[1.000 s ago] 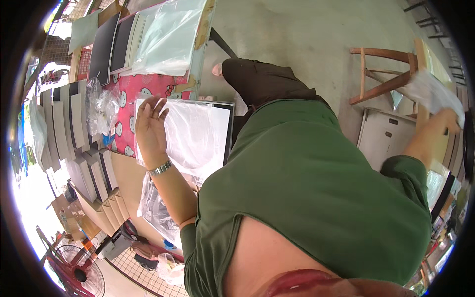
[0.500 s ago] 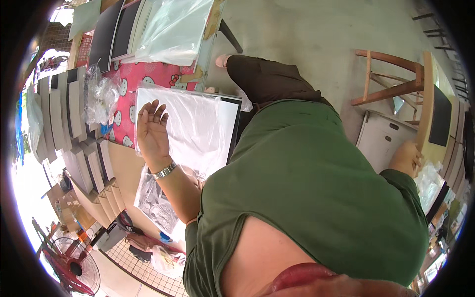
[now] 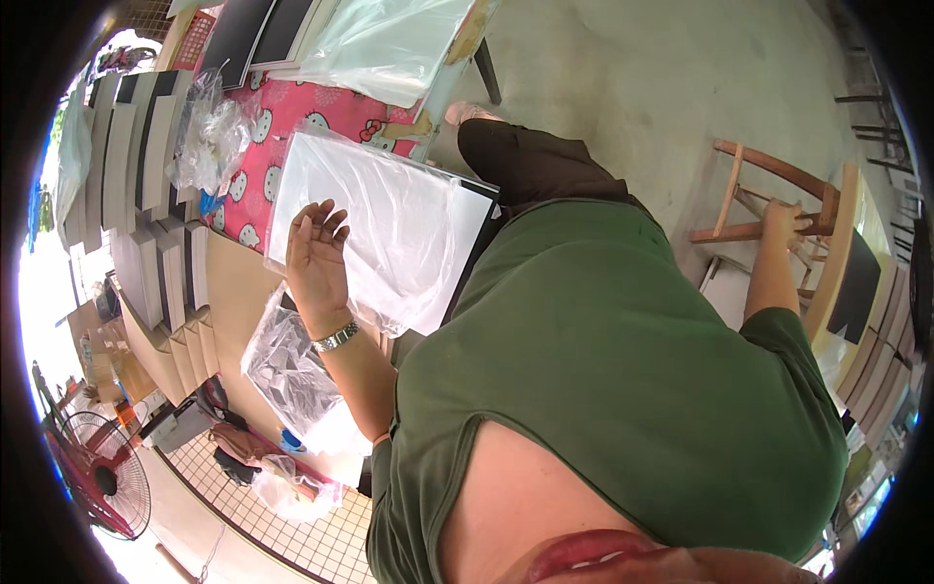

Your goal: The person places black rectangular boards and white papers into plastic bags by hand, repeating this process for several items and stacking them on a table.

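Observation:
My left hand [image 3: 319, 261] is raised palm up, its fingers loosely curled and apart, with nothing in it. A metal-banded watch [image 3: 336, 337] circles that wrist. Under and beyond the hand lies a flat white board [image 3: 404, 238] covered in clear plastic film, a dark edge showing on its near right side. Out to the far right, my right hand [image 3: 781, 222] appears in front of a wooden stool [image 3: 754, 229]. Its fingers look apart and seem to hold nothing; whether they touch the wood I cannot tell.
A pink patterned cloth [image 3: 316, 102] covers the table behind the board. Stacked thick boards [image 3: 126, 156] and crumpled clear plastic [image 3: 209, 136] stand at left. Another plastic-wrapped piece [image 3: 292, 365] lies nearer. A red fan [image 3: 102, 477] is at lower left, a black-topped wooden piece [image 3: 856, 282] at right.
My right hand has moved up and away from the wooden piece's edge to the stool. The left hand stays raised, about the same pose. The view has shifted slightly.

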Tool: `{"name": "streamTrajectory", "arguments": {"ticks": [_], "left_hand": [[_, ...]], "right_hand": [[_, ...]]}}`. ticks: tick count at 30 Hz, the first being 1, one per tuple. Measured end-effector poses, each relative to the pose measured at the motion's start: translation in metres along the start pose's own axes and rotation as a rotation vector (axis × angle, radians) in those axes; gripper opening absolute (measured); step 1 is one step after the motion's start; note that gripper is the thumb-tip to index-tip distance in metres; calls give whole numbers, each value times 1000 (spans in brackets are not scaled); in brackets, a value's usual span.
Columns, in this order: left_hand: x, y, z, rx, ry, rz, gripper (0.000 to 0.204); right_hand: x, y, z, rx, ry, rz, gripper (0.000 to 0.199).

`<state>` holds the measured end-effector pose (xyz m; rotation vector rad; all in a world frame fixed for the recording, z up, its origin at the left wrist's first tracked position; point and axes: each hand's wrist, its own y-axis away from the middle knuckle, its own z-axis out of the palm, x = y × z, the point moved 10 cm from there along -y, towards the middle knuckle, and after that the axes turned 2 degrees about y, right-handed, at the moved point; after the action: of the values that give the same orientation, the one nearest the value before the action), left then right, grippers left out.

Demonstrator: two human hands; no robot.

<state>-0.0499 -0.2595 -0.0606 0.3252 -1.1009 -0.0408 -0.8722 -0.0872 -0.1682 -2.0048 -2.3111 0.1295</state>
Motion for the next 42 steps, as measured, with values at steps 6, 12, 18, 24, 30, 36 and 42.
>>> {"name": "streamTrajectory", "arguments": {"ticks": [6, 12, 18, 24, 30, 36, 42], "left_hand": [[-8, -1, 3, -11, 7, -19, 27], [-4, -6, -9, 21, 10, 1, 26], [-12, -21, -6, -26, 79, -13, 25], [-15, -36, 15, -74, 115, -31, 25], [-4, -36, 39, -116, 39, -17, 26], [17, 3, -1, -18, 36, 56, 27], [8, 33, -69, 215, 114, 67, 28]], "right_hand": [[-32, 3, 14, -21, 1, -199, 68], [26, 1, 30, -46, -82, -78, 71], [107, -25, 30, 6, -153, -4, 72], [137, 5, 6, -48, -115, 72, 71], [181, -11, 61, -119, -69, 156, 66], [77, -43, 138, -461, -263, 99, 60], [-71, -78, 102, -242, -158, -322, 56]]}}
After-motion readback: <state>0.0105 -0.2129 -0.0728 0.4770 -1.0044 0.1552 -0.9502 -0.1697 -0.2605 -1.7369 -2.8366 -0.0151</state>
